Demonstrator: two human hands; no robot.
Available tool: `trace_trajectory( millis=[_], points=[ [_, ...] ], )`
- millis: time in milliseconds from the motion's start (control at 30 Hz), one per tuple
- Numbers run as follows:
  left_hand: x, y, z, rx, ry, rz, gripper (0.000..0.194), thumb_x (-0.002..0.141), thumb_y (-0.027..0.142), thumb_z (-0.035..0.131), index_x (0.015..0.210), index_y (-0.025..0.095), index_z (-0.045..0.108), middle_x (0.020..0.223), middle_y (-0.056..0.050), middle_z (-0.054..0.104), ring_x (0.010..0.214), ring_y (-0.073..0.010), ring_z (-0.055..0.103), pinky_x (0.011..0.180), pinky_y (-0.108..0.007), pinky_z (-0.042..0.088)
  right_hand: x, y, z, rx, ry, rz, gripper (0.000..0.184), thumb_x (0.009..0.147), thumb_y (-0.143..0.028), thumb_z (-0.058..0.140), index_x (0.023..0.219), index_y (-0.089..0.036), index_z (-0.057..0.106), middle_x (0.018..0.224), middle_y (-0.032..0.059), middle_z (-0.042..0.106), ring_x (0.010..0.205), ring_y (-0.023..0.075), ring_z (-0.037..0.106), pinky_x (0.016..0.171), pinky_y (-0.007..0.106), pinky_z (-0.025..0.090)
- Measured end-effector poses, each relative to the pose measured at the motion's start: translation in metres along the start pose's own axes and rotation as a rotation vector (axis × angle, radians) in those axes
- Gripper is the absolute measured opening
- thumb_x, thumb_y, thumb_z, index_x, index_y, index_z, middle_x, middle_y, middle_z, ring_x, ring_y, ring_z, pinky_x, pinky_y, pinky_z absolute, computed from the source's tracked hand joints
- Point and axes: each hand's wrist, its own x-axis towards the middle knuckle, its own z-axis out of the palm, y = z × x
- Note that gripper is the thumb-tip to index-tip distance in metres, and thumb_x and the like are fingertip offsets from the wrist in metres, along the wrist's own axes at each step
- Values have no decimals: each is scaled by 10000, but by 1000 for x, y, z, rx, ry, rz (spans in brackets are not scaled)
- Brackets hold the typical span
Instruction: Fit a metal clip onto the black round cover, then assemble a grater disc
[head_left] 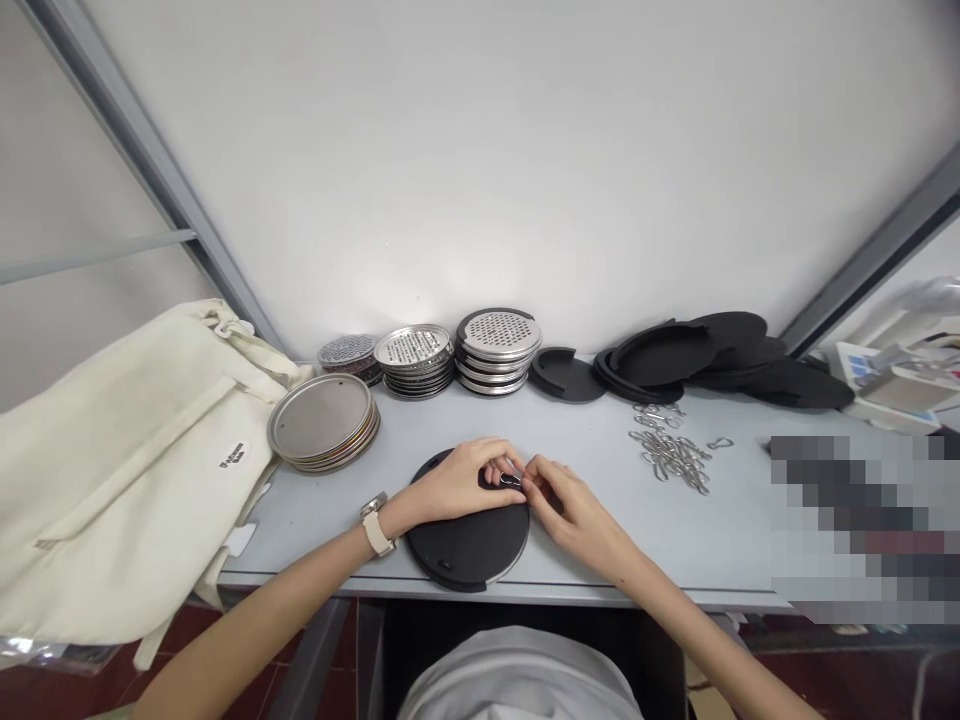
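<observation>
Pinching small metal clip | hands hide it | black disc beneath

Open worktop beside the hands, clutter along the back

Bare worktop lies right of the black disc; metal clips sit beyond it, stacked perforated discs and black lids line the wall, cloth bag blocks the left.

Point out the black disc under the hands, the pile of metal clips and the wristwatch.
black disc (465, 548): head view, bare front face.
pile of metal clips (673, 455): head view, middle of heap.
wristwatch (376, 524): head view, strap.
</observation>
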Motion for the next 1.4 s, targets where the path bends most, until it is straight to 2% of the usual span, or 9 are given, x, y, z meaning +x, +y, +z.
trace_trajectory(
  millis=[400,667,900,1200,1400],
  points=[
    [0,-2,1,7,-21,30,184,783,220,660,949,174,596,861,7,560,753,-103,525,731,-234,454,-1,2,0,-48,-15,-7,199,970,-249,334,782,-229,394,722,-13,498,724,180,479,691,306,384],
    [-1,-1,3,60,52,41,176,753,186,677,901,176,583,861,6,564,781,-111,539,744,-233,449,0,0,-1,-61,-39,-60,218,977,-217,334,768,-224,398,728,-16,499,725,174,462,723,313,369],
    [0,0,1,18,27,39,168,754,169,680,902,170,600,835,15,582,746,-96,542,715,-212,445,-1,0,-1,-65,-48,-44,225,976,-226,332,764,-223,408,734,-11,506,741,177,471,726,315,374],
    [0,-2,2,4,20,23,180,764,228,684,913,167,605,843,2,608,774,-112,560,736,-230,454,-2,3,-1,-34,-9,18,227,976,-280,323,776,-224,416,722,-13,515,712,171,494,690,302,394],
    [-1,0,2,39,10,23,182,772,219,665,931,175,589,875,-4,594,800,-122,559,768,-252,458,-1,2,-2,-70,-8,-19,213,965,-252,336,773,-225,424,716,-9,528,713,177,496,686,303,399]
  ],
)
